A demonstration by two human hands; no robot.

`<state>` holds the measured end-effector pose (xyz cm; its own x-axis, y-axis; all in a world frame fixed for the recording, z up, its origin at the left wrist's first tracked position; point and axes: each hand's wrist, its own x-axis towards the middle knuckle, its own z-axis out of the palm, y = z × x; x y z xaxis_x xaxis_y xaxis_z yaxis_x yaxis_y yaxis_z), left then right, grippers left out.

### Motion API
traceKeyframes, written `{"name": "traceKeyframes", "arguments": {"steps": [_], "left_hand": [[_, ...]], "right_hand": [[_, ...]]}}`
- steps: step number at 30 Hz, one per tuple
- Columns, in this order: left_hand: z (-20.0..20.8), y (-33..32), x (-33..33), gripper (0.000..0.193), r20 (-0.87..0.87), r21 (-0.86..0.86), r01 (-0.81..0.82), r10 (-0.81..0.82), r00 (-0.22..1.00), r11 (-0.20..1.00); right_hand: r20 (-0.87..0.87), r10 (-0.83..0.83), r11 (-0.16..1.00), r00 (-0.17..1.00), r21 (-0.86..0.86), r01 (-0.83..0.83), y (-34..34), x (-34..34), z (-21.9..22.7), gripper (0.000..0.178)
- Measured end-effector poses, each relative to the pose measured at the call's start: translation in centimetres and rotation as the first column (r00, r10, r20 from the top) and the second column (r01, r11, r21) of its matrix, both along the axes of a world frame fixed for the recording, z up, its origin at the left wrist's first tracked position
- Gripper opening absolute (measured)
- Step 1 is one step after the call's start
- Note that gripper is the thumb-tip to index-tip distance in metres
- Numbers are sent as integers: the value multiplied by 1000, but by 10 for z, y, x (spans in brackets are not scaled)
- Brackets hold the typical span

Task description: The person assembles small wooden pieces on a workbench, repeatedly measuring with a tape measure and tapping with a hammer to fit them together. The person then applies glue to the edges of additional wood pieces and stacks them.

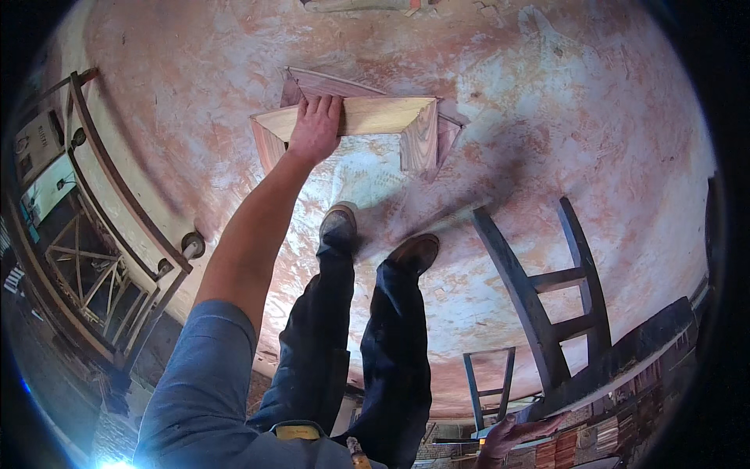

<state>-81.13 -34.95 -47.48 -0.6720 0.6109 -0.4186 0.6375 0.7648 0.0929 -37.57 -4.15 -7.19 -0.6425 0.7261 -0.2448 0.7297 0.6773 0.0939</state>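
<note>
My left hand (315, 125) reaches far out and grips the top rail of a light wooden frame (383, 116), fingers curled over its far edge. The frame is three-sided, with mitred corners, and stands on the pink, dusty floor (594, 133) over a flatter reddish wooden piece (312, 82). My right hand (516, 434) is low at the right, fingers stretched out flat against the end of a dark plank (625, 352); nothing is held in it. My two shoes (338, 223) stand just short of the frame.
A dark ladder-like frame (547, 297) lies to the right of my legs, with a smaller one (488, 383) below it. A metal-framed cart on wheels (191, 245) runs along the left. Stacked wood pieces (601, 438) sit at the lower right.
</note>
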Motion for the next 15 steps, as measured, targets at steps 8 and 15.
{"name": "traceKeyframes", "arguments": {"steps": [8, 15], "left_hand": [[-19, -7, -14, 76, 0, 58, -37, 37, 999, 998], [-24, -7, -17, 75, -3, 83, -45, 45, 999, 996]], "right_hand": [[-12, -68, 996, 998, -62, 67, -7, 0, -2, 93], [20, -32, 999, 999, -21, 32, -15, 5, 4, 93]]}}
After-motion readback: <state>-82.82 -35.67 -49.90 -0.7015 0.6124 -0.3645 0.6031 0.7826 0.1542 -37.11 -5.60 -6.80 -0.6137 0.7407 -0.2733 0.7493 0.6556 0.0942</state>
